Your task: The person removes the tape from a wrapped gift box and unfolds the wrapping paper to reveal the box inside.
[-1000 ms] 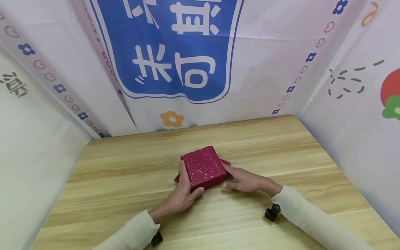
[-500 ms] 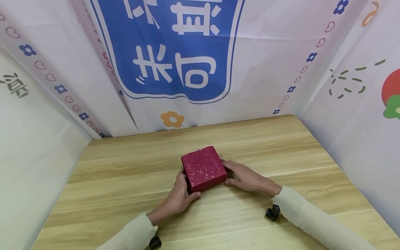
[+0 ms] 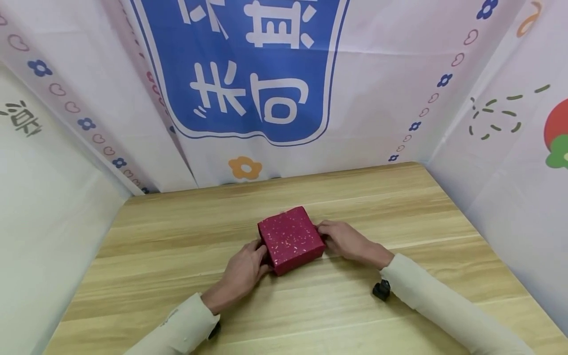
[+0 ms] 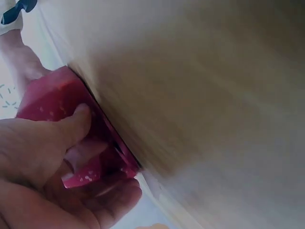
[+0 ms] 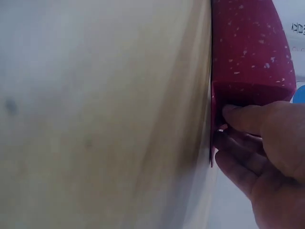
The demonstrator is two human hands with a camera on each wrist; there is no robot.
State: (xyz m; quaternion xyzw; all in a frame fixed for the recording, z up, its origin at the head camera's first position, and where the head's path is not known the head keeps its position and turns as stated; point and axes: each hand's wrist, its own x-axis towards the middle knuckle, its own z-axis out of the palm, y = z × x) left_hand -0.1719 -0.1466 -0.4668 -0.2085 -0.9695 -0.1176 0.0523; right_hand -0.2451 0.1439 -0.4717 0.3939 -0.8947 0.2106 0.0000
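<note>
A dark red box with gold flecks sits on the wooden table, a smooth square face upward. My left hand is at its left end. The left wrist view shows the thumb against the box and bent fingers at its open end, where folded edges show. My right hand is at the opposite end, fingers bent. In the right wrist view, its thumb reaches into the recess at that end, and fingertips are close to a thin red flap low by the tabletop. The box hides some fingertips in the head view.
The wooden table extends around the box on all sides. Behind it hangs a white printed cloth with a blue sign, and similar cloth stands at both sides. A small black device is at the right wrist.
The left hand has slid off the box's left side and edge, its fingers now bent at that end. The right fingers have curled in at the other end. The box has barely shifted.
</note>
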